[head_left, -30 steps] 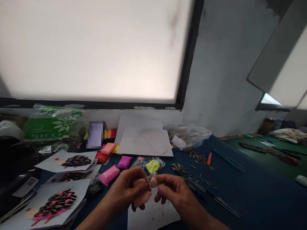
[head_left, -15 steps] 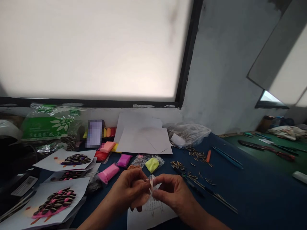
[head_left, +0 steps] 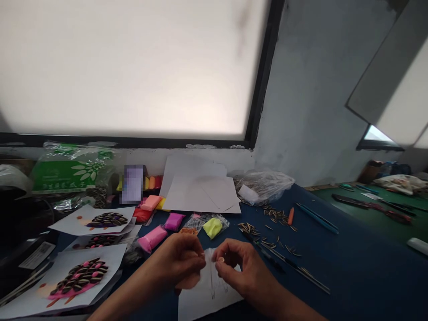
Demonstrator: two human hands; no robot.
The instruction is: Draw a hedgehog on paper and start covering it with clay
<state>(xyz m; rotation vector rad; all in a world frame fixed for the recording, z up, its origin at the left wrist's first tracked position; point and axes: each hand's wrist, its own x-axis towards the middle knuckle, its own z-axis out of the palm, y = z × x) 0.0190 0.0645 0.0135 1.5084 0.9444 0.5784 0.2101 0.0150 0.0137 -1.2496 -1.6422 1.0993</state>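
My left hand (head_left: pixel 189 263) is closed in a pinch above a sheet of white paper (head_left: pixel 194 303); what its fingertips hold, if anything, I cannot make out. Facing it across a small gap, my right hand (head_left: pixel 241 269) pinches a small pale piece (head_left: pixel 221 260) between thumb and forefinger. Pencil lines with little legs show on the paper under both hands, and the hands cover part of the drawing. Just beyond the fingers lies a yellow-green packet of clay (head_left: pixel 213 228). Pink (head_left: pixel 153 239) and purple clay packets (head_left: pixel 174 221) lie past my left hand.
Hedgehog pictures made with sunflower seeds (head_left: pixel 82 278) lie at the left. Loose seeds (head_left: pixel 276 213), an orange stick (head_left: pixel 290 216), blue tweezers (head_left: pixel 317 218) and pens (head_left: pixel 272 258) lie to the right. White sheets (head_left: pixel 200 194) and a plastic bag (head_left: pixel 265 185) rest by the wall.
My hands have moved apart, the left one going slightly left. The clear plastic that showed between the fingertips is no longer plainly visible; a small pale piece now shows in my right fingertips.
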